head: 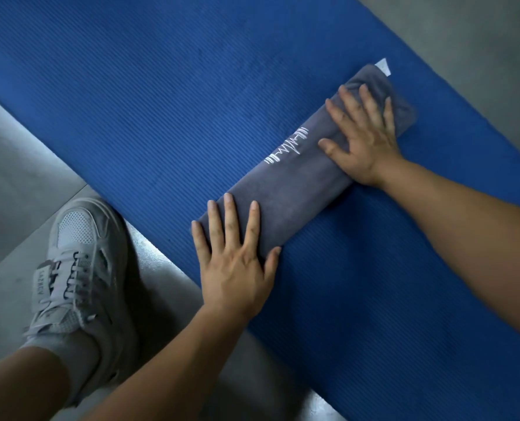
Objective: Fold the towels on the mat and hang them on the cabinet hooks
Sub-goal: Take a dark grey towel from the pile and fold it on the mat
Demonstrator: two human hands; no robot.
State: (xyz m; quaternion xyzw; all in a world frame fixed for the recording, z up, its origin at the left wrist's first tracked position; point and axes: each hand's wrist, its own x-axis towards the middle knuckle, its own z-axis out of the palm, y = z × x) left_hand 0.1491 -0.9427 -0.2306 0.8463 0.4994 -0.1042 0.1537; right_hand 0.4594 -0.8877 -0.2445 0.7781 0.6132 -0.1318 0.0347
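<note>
Palms down, fingers straight, gripping nothing: left hand [234, 262] on lower-left end of towel [292, 183], right hand [363, 138] on upper-right end. Folded to a long grey strip, lying diagonally on mat [131, 101], right of centre. Press evenly, sweep creases outward, square the edges before folding again.

We're hiding towel [298, 183] ends under left hand [237, 268] & right hand [365, 141]; mat [161, 86] is running off-frame; shoe label [41, 288] is reading too blurry.
</note>
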